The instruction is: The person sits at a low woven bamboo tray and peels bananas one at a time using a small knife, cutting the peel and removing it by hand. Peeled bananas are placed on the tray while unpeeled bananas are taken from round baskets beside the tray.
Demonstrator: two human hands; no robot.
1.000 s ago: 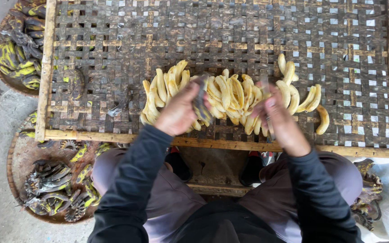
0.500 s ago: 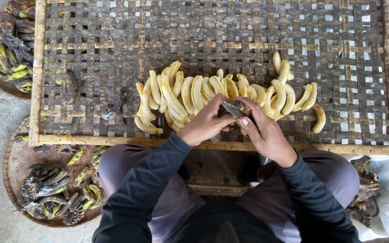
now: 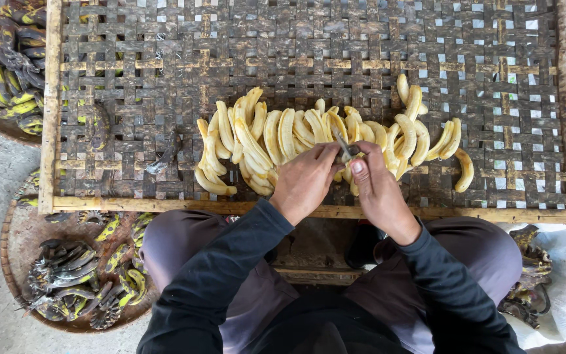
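Two hands over woven rack (image 3: 132, 78), I note: left hand (image 3: 306, 180) and right hand (image 3: 375, 190) both closed on one banana (image 3: 343, 147), above row of peeled bananas (image 3: 276, 134).

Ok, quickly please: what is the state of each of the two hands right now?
Left hand: closed on a small half-peeled banana with dark skin.
Right hand: closed, fingertips gripping the same banana.
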